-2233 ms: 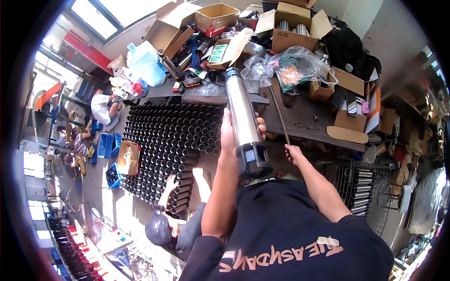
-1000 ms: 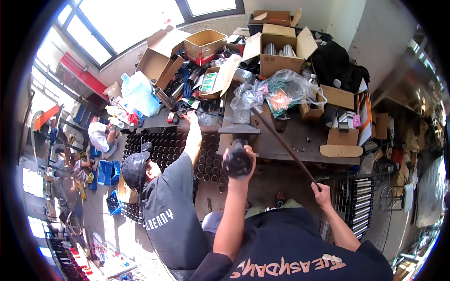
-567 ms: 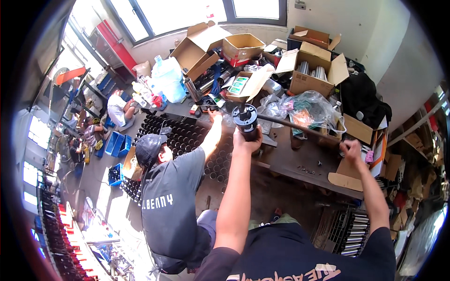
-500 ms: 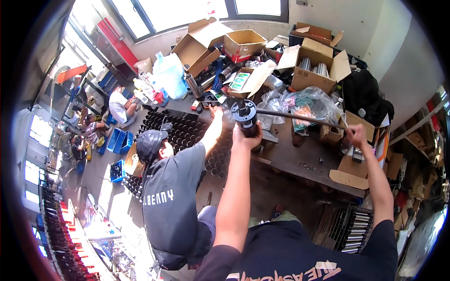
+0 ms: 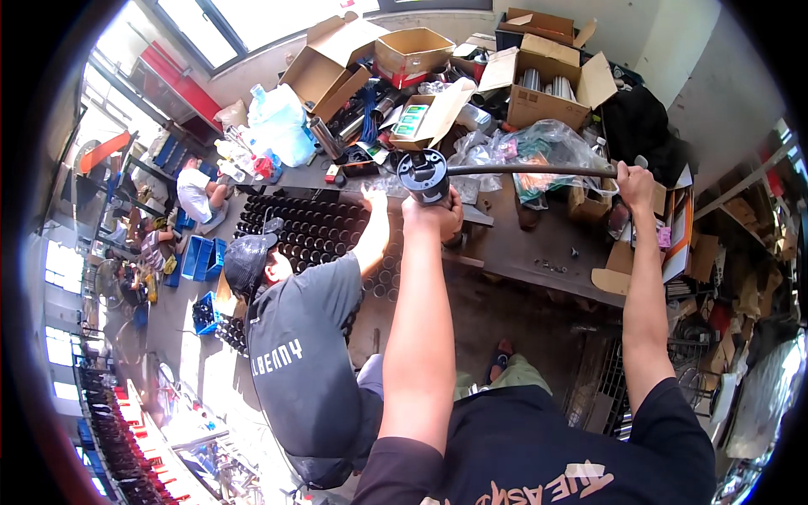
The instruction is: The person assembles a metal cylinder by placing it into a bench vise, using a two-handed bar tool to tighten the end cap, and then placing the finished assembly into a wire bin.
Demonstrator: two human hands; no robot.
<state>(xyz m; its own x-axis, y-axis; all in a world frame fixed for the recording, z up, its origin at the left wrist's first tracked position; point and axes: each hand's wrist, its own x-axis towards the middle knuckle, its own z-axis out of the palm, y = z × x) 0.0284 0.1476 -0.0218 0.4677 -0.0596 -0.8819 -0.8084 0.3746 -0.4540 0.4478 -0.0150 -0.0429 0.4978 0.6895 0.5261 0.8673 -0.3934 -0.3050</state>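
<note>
My left hand (image 5: 438, 217) is wrapped round a black metal cylinder (image 5: 423, 178), holding it up at the bench's front edge. Its round end face, with several holes, points up toward me. A long dark bar (image 5: 530, 169) runs nearly level from the top of the cylinder to the right; how they join is hard to make out. The far end of that bar is in my closed right hand (image 5: 635, 183), over the right part of the bench.
A co-worker in a grey shirt (image 5: 303, 362) stands close on my left, one hand at the bench (image 5: 539, 244). Rows of black tubes (image 5: 295, 227) lie beyond. Open cardboard boxes (image 5: 551, 97), plastic bags (image 5: 547, 156) and loose parts crowd the bench's back.
The bar has swung away from me, from sloping toward me to nearly level, as my right hand moved farther off. My left hand still holds the cylinder. The whole view has shifted slightly.
</note>
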